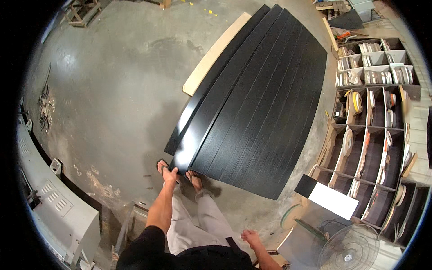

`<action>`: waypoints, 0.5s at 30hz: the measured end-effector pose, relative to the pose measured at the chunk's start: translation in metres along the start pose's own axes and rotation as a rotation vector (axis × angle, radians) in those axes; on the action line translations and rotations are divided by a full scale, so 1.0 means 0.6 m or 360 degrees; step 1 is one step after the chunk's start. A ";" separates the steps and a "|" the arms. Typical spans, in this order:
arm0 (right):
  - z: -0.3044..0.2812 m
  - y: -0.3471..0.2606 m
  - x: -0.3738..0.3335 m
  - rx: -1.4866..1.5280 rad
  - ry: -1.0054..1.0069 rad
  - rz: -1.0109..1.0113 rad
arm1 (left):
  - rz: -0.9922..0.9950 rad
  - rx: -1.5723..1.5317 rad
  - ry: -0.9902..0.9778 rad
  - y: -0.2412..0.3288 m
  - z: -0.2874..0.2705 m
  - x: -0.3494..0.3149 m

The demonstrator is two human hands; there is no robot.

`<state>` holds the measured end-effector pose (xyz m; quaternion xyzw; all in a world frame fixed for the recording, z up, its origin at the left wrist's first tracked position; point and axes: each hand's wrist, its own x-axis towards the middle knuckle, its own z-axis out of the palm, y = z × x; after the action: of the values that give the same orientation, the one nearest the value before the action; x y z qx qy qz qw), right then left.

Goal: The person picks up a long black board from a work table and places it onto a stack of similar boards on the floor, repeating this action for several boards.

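Note:
Long black boards lie side by side in front of me, their surfaces dark and slightly shiny. My left hand is closed on the near end of one black board toward the left of the stack, thumb on top; its other fingers are partly hidden. Farther left lies another narrow black board. My right hand hangs beside my waist, away from the boards. It holds nothing, and its fingers are loosely bent and a little apart.
A pale wooden beam sticks out beneath the stack's left side. Rolls of edging fill a compartment shelf on the right. A round wire-guarded fan stands at the lower right, a grey machine at the lower left. Concrete floor surrounds the stack.

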<state>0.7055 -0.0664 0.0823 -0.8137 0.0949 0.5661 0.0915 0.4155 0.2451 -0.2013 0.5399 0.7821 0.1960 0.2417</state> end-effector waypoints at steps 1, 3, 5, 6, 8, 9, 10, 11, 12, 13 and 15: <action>-0.016 -0.005 -0.008 -0.0072 -0.0016 0.0060 | 0.0254 0.0694 0.0356 -0.062 0.039 0.002; -0.013 0.045 -0.016 0.0076 0.0055 0.0107 | 0.0113 0.0625 -0.0045 0.053 0.043 0.019; 0.012 0.069 -0.034 0.0270 0.0049 0.0021 | -0.0440 0.0139 -0.0748 0.152 0.037 0.048; 0.017 0.065 -0.040 0.0305 0.0027 0.0011 | -0.0849 -0.0109 -0.1029 0.148 0.057 0.058; 0.022 0.034 -0.037 0.0175 -0.0069 -0.0027 | -0.1056 -0.0157 -0.0865 0.050 0.107 0.051; 0.028 0.034 -0.036 0.0161 -0.0077 -0.0047 | -0.1038 -0.0159 -0.0797 0.058 0.114 0.046; 0.029 0.042 -0.029 0.0130 -0.0134 -0.0114 | -0.1101 -0.0152 -0.0818 0.069 0.112 0.046; 0.032 0.044 -0.031 0.0111 -0.0140 -0.0132 | -0.1156 -0.0147 -0.0838 0.082 0.109 0.049; 0.036 0.034 -0.030 0.0085 -0.0150 -0.0156 | -0.1282 -0.0185 -0.0840 0.094 0.106 0.054; 0.036 0.024 -0.031 0.0047 -0.0174 -0.0180 | -0.1348 -0.0211 -0.0825 0.089 0.103 0.056; 0.034 0.025 -0.031 0.0109 -0.0116 -0.0128 | -0.1218 -0.0110 -0.0997 0.165 0.067 0.057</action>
<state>0.6768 -0.0744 0.0923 -0.7921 0.0780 0.5876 0.1455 0.5031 0.3126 -0.1835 0.2387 0.8070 -0.0526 0.5377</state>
